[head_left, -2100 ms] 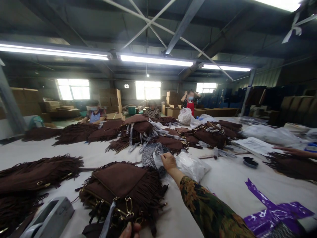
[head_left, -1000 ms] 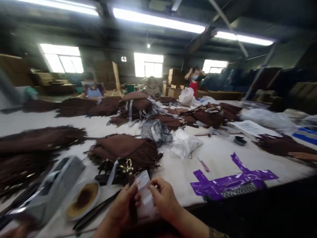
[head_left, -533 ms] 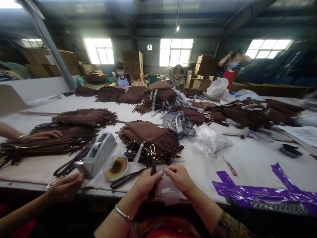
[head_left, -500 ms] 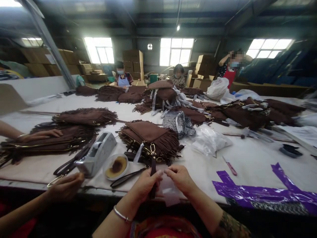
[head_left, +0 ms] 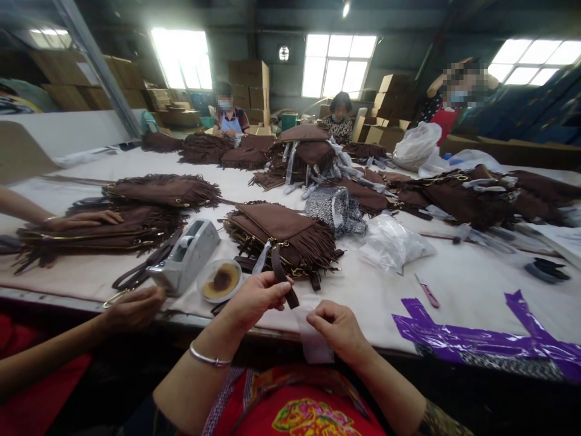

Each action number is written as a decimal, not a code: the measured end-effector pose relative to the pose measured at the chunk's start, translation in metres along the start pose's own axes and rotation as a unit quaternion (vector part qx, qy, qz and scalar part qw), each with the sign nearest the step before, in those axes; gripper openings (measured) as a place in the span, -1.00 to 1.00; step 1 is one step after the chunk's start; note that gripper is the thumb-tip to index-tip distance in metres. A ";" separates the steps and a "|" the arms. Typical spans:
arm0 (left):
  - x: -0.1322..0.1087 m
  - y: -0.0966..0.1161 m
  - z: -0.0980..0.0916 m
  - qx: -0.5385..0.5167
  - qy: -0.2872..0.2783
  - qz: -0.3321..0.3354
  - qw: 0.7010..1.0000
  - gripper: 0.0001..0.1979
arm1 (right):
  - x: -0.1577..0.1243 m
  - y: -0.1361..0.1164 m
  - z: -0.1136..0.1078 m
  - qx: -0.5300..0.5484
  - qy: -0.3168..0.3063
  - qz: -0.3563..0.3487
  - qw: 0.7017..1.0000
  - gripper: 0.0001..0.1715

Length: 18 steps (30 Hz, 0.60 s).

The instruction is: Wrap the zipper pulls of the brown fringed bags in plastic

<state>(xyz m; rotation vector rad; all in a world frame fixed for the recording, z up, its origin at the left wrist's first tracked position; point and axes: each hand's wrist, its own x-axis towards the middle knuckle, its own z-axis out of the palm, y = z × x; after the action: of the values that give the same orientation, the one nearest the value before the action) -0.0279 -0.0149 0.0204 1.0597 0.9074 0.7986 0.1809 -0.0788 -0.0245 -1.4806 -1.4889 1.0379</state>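
My left hand (head_left: 261, 298) pinches a dark brown leather wrist strap (head_left: 284, 275) near its lower end. The strap hangs over the front of a stack of brown fringed bags (head_left: 281, 233) with gold-coloured hardware. My right hand (head_left: 338, 327) is closed on a small clear plastic sleeve (head_left: 313, 333), which hangs below the fingers at the table's front edge. The strap's lower end is at the upper edge of the sleeve; whether it is inside I cannot tell. A narrow plastic-covered strip (head_left: 262, 257) hangs from the stack.
Left of me stand a tape dispenser (head_left: 186, 257) and a round dish (head_left: 220, 280). A co-worker's hand (head_left: 134, 309) holds a metal clasp; another hand lies on bags (head_left: 136, 227). A plastic bag bundle (head_left: 394, 242), pink cutter (head_left: 429, 293) and purple tape (head_left: 472, 339) lie rightward.
My left hand has lifted the strap's end up and tilted it toward the sleeve. My right hand has turned, still pinching the sleeve. The camera view has tipped down a little.
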 end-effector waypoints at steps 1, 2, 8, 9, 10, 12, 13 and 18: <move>0.002 0.000 0.004 0.001 -0.003 0.004 1.000 -0.62 | -0.002 -0.001 0.000 0.002 0.004 0.009 1.000 -0.73; 0.003 0.000 0.007 0.009 -0.009 0.005 1.000 -0.64 | -0.004 -0.002 0.000 0.005 0.007 0.017 1.000 -0.73; 0.002 -0.004 0.017 0.085 -0.007 0.023 0.996 -0.72 | -0.010 -0.006 -0.001 0.015 0.003 0.027 1.000 -0.72; 0.002 -0.005 0.016 0.095 -0.009 0.027 0.995 -0.74 | -0.011 -0.006 0.000 0.017 0.001 0.030 0.999 -0.72; 0.003 -0.005 0.016 0.102 -0.011 0.030 0.994 -0.74 | -0.011 -0.006 0.001 0.020 -0.001 0.033 0.999 -0.72; 0.003 -0.007 0.015 0.105 -0.011 0.031 0.994 -0.75 | -0.011 -0.005 0.002 0.027 -0.005 0.039 0.999 -0.73; 0.003 -0.008 0.015 0.103 -0.009 0.031 0.994 -0.75 | -0.011 -0.005 0.003 0.031 -0.006 0.042 0.999 -0.73; 0.001 -0.011 0.013 0.102 -0.019 0.022 0.994 -0.75 | -0.010 -0.003 0.004 0.048 -0.011 0.050 0.997 -0.73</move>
<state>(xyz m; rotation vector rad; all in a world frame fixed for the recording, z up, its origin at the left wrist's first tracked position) -0.0143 -0.0217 0.0127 1.2724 0.9517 0.7303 0.1756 -0.0886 -0.0227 -1.4927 -1.3707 1.1730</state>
